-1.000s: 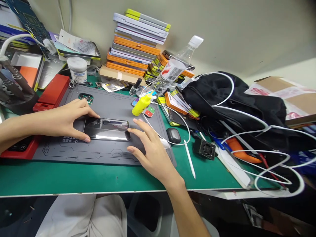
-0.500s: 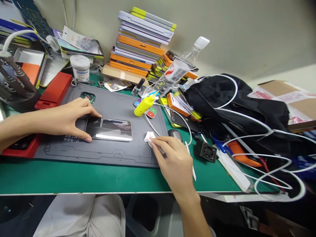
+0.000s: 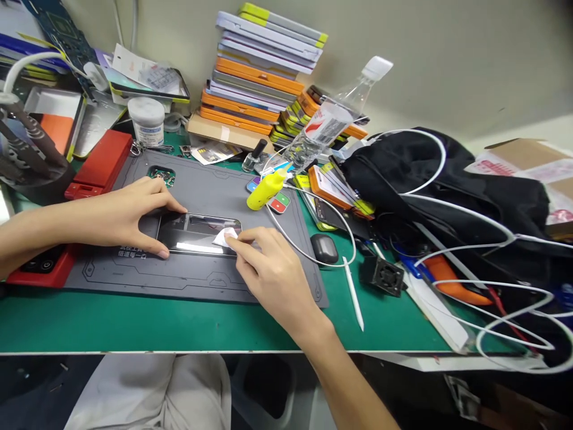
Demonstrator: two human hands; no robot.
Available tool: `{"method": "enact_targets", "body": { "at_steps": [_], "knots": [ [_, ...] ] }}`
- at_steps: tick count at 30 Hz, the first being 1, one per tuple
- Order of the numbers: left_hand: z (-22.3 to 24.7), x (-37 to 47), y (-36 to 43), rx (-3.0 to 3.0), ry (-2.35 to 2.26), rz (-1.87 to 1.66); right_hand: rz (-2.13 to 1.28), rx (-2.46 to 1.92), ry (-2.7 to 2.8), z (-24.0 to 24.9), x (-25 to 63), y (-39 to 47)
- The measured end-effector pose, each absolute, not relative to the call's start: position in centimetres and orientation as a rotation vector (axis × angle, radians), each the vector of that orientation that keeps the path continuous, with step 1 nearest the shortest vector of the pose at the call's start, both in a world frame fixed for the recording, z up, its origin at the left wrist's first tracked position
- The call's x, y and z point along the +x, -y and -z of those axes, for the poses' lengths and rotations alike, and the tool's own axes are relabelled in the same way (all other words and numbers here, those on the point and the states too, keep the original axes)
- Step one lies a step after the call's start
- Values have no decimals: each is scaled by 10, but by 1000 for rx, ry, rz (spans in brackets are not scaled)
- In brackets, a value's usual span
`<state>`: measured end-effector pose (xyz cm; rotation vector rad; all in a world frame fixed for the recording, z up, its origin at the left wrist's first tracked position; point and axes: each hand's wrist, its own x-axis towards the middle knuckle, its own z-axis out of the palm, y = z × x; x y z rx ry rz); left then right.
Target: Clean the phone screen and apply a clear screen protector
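Observation:
A smartphone (image 3: pixel 197 234) with a dark, shiny screen lies face up on a grey work mat (image 3: pixel 192 280). My left hand (image 3: pixel 134 218) grips its left end, the thumb at the near edge and the fingers at the far edge. Pinched between the fingertips of my right hand (image 3: pixel 277 275) is a small folded white wipe (image 3: pixel 225 235), which rests on the right end of the screen. Behind the phone, a yellow squeeze bottle (image 3: pixel 264 192) leans over several coloured buttons (image 3: pixel 281 202).
Right of the mat are a black earbud case (image 3: pixel 324 248), a white stylus (image 3: pixel 353 292), a small fan (image 3: pixel 385 276) and looped white cables (image 3: pixel 474 239). Stacked boxes (image 3: pixel 259 77) and a plastic bottle (image 3: pixel 322 122) stand behind. A red device (image 3: pixel 101 161) sits left.
My right hand has moved left with the white wipe, from the mat's right side onto the phone screen. My left hand keeps its hold on the phone.

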<state>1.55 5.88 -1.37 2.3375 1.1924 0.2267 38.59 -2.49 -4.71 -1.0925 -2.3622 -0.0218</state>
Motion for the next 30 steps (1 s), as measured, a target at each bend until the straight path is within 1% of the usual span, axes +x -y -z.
{"method": "enact_targets", "body": {
  "at_steps": [7, 11, 15, 23, 26, 30],
  "knots": [
    [13, 16, -59, 2322, -1192, -219, -73, -993, 2495, 35, 379, 6],
    [14, 17, -60, 2321, -1193, -223, -121, -948, 2457, 40, 400, 1],
    [15, 18, -59, 2326, -1192, -224, -88, -974, 2413, 44, 417, 4],
    [13, 17, -59, 2368, -1189, -199, -45, -822, 2522, 38, 381, -9],
    [15, 16, -60, 2368, -1207, -202, -12, -725, 2461, 43, 398, -9],
    [15, 19, -60, 2360, -1206, -187, -48, -752, 2384, 49, 427, -3]
  ]
}}
